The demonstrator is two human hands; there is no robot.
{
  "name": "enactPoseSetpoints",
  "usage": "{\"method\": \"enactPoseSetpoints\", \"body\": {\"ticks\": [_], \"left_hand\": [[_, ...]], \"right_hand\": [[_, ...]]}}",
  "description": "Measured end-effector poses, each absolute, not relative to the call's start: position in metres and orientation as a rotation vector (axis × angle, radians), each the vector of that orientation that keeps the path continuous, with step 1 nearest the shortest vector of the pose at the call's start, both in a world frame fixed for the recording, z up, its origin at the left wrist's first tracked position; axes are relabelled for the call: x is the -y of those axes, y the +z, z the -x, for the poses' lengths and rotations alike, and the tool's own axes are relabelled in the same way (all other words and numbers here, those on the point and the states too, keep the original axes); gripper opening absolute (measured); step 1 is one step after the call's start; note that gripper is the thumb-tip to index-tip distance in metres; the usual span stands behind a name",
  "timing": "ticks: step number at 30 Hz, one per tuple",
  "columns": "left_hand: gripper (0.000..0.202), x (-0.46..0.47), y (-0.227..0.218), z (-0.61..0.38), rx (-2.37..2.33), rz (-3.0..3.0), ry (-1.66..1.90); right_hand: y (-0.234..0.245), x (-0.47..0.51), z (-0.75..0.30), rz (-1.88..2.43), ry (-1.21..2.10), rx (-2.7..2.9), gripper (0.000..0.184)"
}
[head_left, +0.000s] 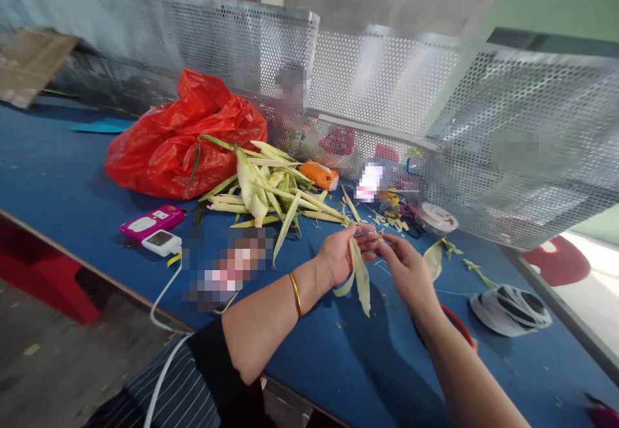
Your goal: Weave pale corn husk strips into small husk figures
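My left hand, with a gold bangle on the wrist, is closed round a pale corn husk whose pointed leaves hang below the palm. Close by on the right, my right hand has thumb and fingers pinched together near the left fingertips. What it grips is too small to make out. A thin pale thread runs over the table to the right of the hands. Beyond my left hand lies a heap of green and yellow corn husks. Cut husk bits are scattered past the fingers.
The blue table carries a red plastic bag, an orange packet, a purple pack and a white device with a cable. At the right are a wrapped spool and a white roll. Perforated metal panels stand behind.
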State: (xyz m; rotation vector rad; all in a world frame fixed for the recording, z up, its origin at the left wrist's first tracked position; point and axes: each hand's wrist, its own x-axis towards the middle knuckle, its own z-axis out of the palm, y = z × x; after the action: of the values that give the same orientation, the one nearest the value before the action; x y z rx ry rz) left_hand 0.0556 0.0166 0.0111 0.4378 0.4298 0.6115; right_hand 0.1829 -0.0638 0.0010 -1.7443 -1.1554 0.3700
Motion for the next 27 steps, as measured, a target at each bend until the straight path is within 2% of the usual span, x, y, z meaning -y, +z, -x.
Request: {"method": "enactPoseSetpoints", "body": {"ticks": [3,5,11,16,20,27], "left_hand": [[0.034,-0.012,0.013,-0.056,-0.399,-0.409,0.652],[0.032,-0.009,0.014,-0.057,-0.416,-0.442,0.666],[0.029,-0.014,0.012,-0.055,-0.614,-0.804,0.646],[0.047,-0.018,0.008,-0.055,-0.840,-1.096,0.663],[0.039,-0.018,0.005,-0.058,-0.766,-1.227,0.748],[0.043,-0.019,0.003,-0.059,-0.678,-1.277,0.584]], "right_hand": [[-0.004,0.076,-0.155,1.490,0.917,0.960,0.057],[-0.007,0.080,-0.142,1.443,1.042,0.884,0.056],[-0.010,0.081,-0.146,1.477,1.011,0.779,0.049],[0.001,0.087,-0.170,1.490,0.910,0.673,0.049],[0.010,0.090,-0.177,1.517,0.907,0.644,0.050],[0.015,0.095,-0.172,1.533,1.073,0.809,0.052]]}}
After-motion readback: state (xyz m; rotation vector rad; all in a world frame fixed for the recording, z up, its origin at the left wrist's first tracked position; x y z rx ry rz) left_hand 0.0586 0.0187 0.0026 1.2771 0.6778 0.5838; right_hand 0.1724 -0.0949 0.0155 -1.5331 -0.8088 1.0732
